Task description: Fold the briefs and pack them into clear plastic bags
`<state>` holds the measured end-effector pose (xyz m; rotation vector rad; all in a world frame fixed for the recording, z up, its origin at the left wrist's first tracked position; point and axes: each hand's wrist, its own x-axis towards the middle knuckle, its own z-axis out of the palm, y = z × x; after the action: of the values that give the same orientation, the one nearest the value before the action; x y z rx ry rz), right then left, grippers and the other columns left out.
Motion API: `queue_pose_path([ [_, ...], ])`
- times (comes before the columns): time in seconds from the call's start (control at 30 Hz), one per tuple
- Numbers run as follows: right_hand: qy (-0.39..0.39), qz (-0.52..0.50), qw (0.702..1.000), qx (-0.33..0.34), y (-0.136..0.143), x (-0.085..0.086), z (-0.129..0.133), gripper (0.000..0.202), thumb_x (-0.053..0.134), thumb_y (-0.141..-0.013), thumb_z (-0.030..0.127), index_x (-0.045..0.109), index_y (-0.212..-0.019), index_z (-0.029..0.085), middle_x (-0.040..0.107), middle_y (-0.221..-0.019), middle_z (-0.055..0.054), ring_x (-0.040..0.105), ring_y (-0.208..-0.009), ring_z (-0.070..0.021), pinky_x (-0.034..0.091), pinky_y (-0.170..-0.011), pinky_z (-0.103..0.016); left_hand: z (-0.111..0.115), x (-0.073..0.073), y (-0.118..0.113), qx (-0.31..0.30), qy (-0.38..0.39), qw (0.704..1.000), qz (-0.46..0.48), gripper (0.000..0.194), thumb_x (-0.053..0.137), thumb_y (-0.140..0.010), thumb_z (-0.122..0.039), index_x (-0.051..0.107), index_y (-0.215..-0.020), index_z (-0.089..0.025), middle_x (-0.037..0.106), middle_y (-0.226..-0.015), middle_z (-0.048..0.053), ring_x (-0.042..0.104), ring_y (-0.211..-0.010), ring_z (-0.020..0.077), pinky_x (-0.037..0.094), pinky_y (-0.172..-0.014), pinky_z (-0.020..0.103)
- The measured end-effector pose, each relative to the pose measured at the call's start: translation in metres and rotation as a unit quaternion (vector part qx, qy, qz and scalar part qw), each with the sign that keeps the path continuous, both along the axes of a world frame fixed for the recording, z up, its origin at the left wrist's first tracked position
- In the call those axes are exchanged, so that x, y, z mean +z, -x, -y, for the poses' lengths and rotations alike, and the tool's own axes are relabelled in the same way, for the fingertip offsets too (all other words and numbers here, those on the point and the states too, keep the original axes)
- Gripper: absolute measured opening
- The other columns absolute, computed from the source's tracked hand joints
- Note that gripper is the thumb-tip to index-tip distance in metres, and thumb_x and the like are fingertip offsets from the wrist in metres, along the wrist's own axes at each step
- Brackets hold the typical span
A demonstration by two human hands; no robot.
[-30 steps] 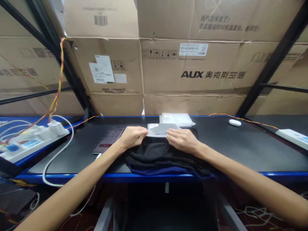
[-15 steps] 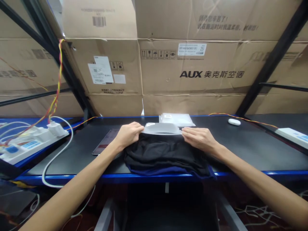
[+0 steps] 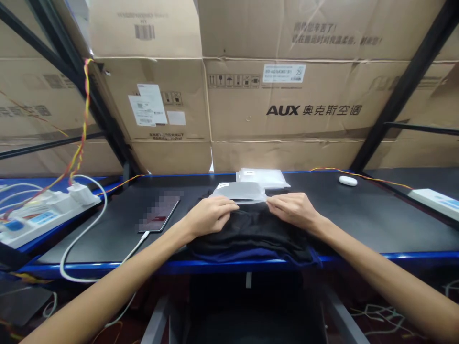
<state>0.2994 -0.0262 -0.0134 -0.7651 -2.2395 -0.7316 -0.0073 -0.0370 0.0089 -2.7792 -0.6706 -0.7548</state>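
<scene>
A translucent plastic bag [image 3: 238, 191] with a small label at its upper left lies across the far part of a folded black garment [image 3: 258, 234]. Its near edge gapes slightly. My right hand [image 3: 296, 209] pinches the bag's right corner, fingers closed. Over the left part of the garment is my left hand [image 3: 211, 214], its fingertips at the bag's near edge. The left thumb stands apart from the bent fingers, and nothing shows between them. Dark blue fabric [image 3: 247, 254] peeks out along the garment's near side, by the table edge.
Behind the bag lies a stack of similar plastic bags [image 3: 267, 178]. A phone [image 3: 161, 215] on a white cable is to the left, near a loaded power strip [image 3: 46, 215]. At right are a white earbud case [image 3: 347, 181] and a white strip [image 3: 435, 203]. Cardboard [image 3: 287, 129] walls the back.
My left hand has let go of the bag's left corner and come right and nearer, uncovering the phone. My right hand keeps its pinch and has shifted slightly left.
</scene>
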Motion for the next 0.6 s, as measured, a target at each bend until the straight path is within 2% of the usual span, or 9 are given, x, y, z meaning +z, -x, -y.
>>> queue_pose_path([
  [0.1,-0.021,0.003,0.999,0.023,0.001,0.001,0.001,0.015,0.058,-0.094,0.019,0.073,-0.092,0.021,0.079,-0.085,0.0,0.072,-0.067,-0.0129,0.053,-0.065,-0.021,-0.003,-0.006,-0.013,0.014,-0.007,1.0,0.022,0.036,0.046,-0.092,-0.009,0.064,-0.121,-0.018,0.066,-0.129,0.01,0.064,-0.118,0.0211,0.053,-0.101,0.036],
  [0.17,-0.019,0.003,0.999,0.028,0.002,0.002,0.002,0.015,0.058,-0.095,0.019,0.073,-0.093,0.02,0.079,-0.088,0.0,0.073,-0.068,-0.013,0.054,-0.064,-0.021,-0.008,-0.005,-0.02,0.041,-0.004,0.999,0.026,0.036,0.044,-0.094,-0.01,0.061,-0.125,-0.015,0.065,-0.131,0.012,0.062,-0.121,0.0221,0.052,-0.103,0.037],
  [0.3,-0.008,0.012,0.999,0.052,0.003,0.002,0.003,0.017,0.055,-0.096,0.018,0.072,-0.098,0.02,0.079,-0.091,-0.001,0.073,-0.07,-0.013,0.055,-0.063,-0.021,-0.019,0.001,-0.035,0.096,0.027,0.995,-0.015,0.036,0.053,-0.092,-0.019,0.06,-0.127,-0.014,0.067,-0.126,0.014,0.062,-0.12,0.0281,0.05,-0.104,0.043],
  [0.43,-0.01,0.046,0.997,0.059,0.005,0.002,0.006,0.019,0.053,-0.097,0.02,0.071,-0.097,0.019,0.079,-0.09,-0.003,0.072,-0.069,-0.013,0.055,-0.062,-0.02,-0.032,-0.002,-0.049,0.16,0.075,0.983,-0.04,0.056,0.068,-0.081,-0.026,0.055,-0.134,-0.013,0.071,-0.113,0.016,0.067,-0.106,0.0341,0.055,-0.092,0.047],
  [0.5,-0.009,0.057,0.996,0.066,0.005,0.002,0.007,0.019,0.053,-0.097,0.02,0.071,-0.097,0.018,0.078,-0.089,-0.003,0.071,-0.068,-0.0131,0.055,-0.062,-0.021,-0.038,-0.007,-0.054,0.169,0.081,0.982,-0.037,0.051,0.065,-0.082,-0.021,0.057,-0.132,-0.013,0.071,-0.113,0.017,0.067,-0.106,0.0336,0.055,-0.091,0.044],
  [0.6,-0.005,0.059,0.996,0.072,0.005,0.003,0.009,0.019,0.052,-0.098,0.019,0.07,-0.097,0.018,0.078,-0.086,-0.003,0.07,-0.066,-0.0128,0.053,-0.06,-0.022,-0.044,-0.013,-0.056,0.167,0.071,0.982,-0.044,0.036,0.055,-0.083,-0.009,0.066,-0.117,-0.013,0.071,-0.113,0.017,0.067,-0.106,0.0316,0.054,-0.093,0.041],
])
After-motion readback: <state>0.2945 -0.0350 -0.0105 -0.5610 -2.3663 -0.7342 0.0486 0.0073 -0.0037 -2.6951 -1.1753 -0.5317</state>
